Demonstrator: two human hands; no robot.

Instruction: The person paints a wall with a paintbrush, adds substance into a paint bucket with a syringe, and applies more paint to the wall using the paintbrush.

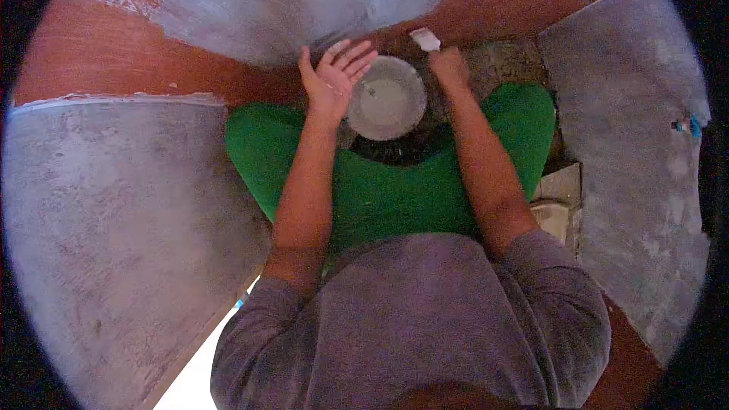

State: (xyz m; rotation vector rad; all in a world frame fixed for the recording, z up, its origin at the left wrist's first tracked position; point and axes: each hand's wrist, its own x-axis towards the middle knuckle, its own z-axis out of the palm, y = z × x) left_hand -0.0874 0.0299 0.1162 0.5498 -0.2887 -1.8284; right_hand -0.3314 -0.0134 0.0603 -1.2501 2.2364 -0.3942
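Observation:
My right hand [450, 68] is wrapped round the handle of a paintbrush [426, 39], whose pale, paint-covered head points up and left toward the wall. Palm up and fingers spread, my left hand [339, 80] holds nothing and is beside the left rim of a bucket. That round bucket [389, 135] stands between my knees with whitish liquid inside; a small dark spot shows on the liquid. In front of both hands, the wall [319, 0] carries a pale grey-white coat over red. The brush's handle is mostly hidden in my fist.
Red bands [114, 49] show along the left wall, with a ragged pale edge. A greyish wall [630, 121] rises close on my right. A light-coloured object [552, 220] lies on the floor by my right thigh. Bright light enters at lower left.

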